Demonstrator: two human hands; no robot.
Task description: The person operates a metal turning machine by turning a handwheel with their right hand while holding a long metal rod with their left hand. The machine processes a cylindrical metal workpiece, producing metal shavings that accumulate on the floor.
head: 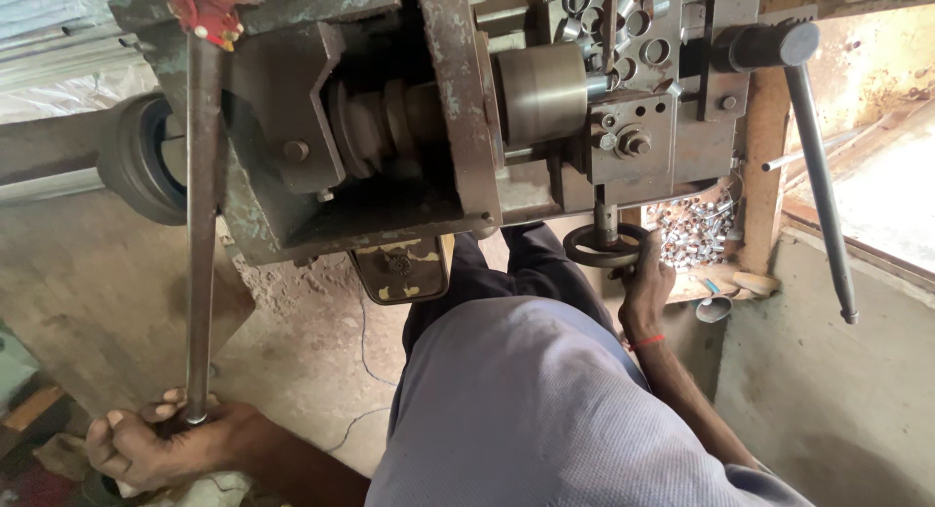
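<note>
Grip, left hand (pixel 156 444): fingers wrapped tight round the near end of the long steel lever (pixel 202 225) rising to the lathe (pixel 390 127). My right hand (pixel 645 278) curls on the small handwheel (pixel 604 246) below the tool slide, near the tray of cut metal rings (pixel 691 232). I judge a cut is being fed; next calls for steady wheel turns.

— Where's the light from?
— Daylight at the right, glaring on the wall (pixel 877 78); the machine (pixel 409 108) centre sits in shadow.
— Sharp?
— Mostly; the bottom-left corner is perhaps slightly blurred.
</note>
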